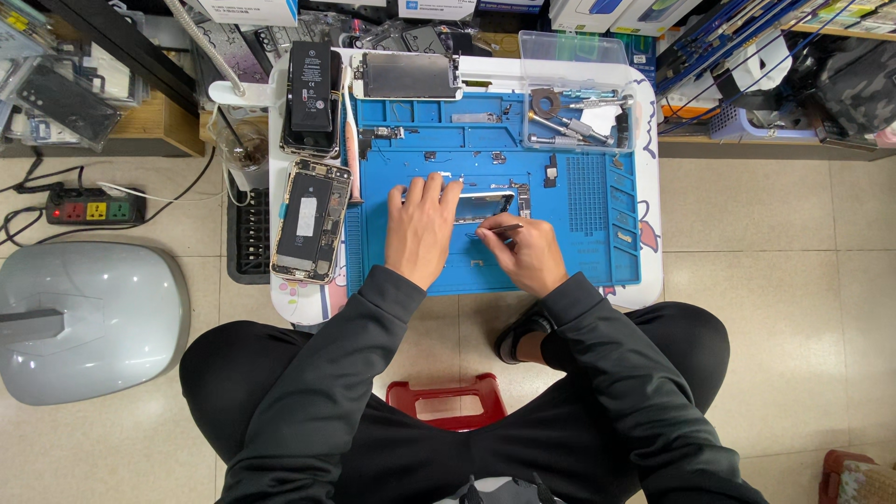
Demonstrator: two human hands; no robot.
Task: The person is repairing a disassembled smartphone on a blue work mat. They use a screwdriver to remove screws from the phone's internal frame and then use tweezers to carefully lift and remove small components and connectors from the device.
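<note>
Head view
Left hand: the left hand (422, 231) lies palm down on the blue work mat (569, 261), forearm coming up from the near edge of the small table (653, 280), fingers stretched flat and a little spread. Its fingertips press on the left end of a phone board part (485, 206); it pins the part down and closes around nothing.
Right hand: the right hand (527, 252) sits just right of the left, knuckles up, wrist bent inward, fingers curled tight on a pair of tweezers (499, 229). The tweezers lie almost level, crossing just below the board part; whether their tips touch it cannot be told.
Board part: near the middle of the mat, between the two hands, partly hidden by the left fingers.
Left edge of table: an opened phone body (311, 222) lies off the mat, with a black battery (311, 89) on a second phone beyond it.
Far edge: a screen panel (408, 75) lies face down; a clear plastic box (579, 93) of tools stands at the far right corner.
Sleeves: both arms wear dark sleeves.
</note>
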